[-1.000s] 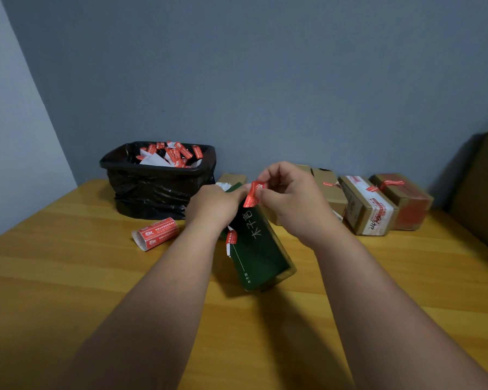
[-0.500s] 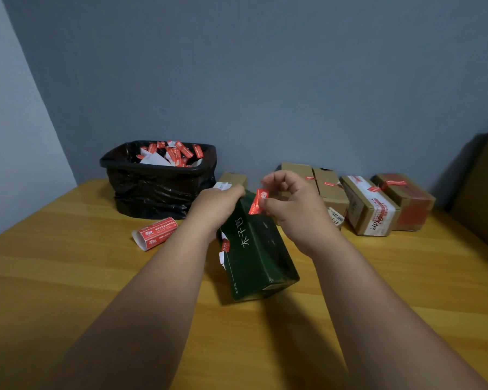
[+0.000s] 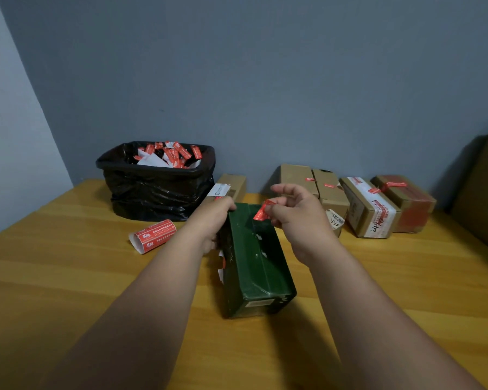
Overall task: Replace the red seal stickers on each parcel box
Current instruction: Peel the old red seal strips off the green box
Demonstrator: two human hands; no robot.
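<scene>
My right hand (image 3: 296, 218) pinches a crumpled red seal sticker (image 3: 262, 211) above the far end of the green parcel box (image 3: 255, 260)

My thumb and one fingertip pinch the sticker while the other fingers spread loosely above it; my left hand (image 3: 214, 218) grips the far left corner of the green box, which lies lengthwise on the wooden desk (image 3: 68, 277) with torn white and red scraps hanging at its left side. Just left of that hand I see a roll of red stickers (image 3: 152, 239) lying on its side, and behind it a black-lined bin (image 3: 155, 181) holding peeled red stickers and white backing. Along the wall to my right stand brown parcel boxes (image 3: 369, 209), several with red seals across their top seams, and one smaller carton (image 3: 233, 185) sits just beside the bin
</scene>
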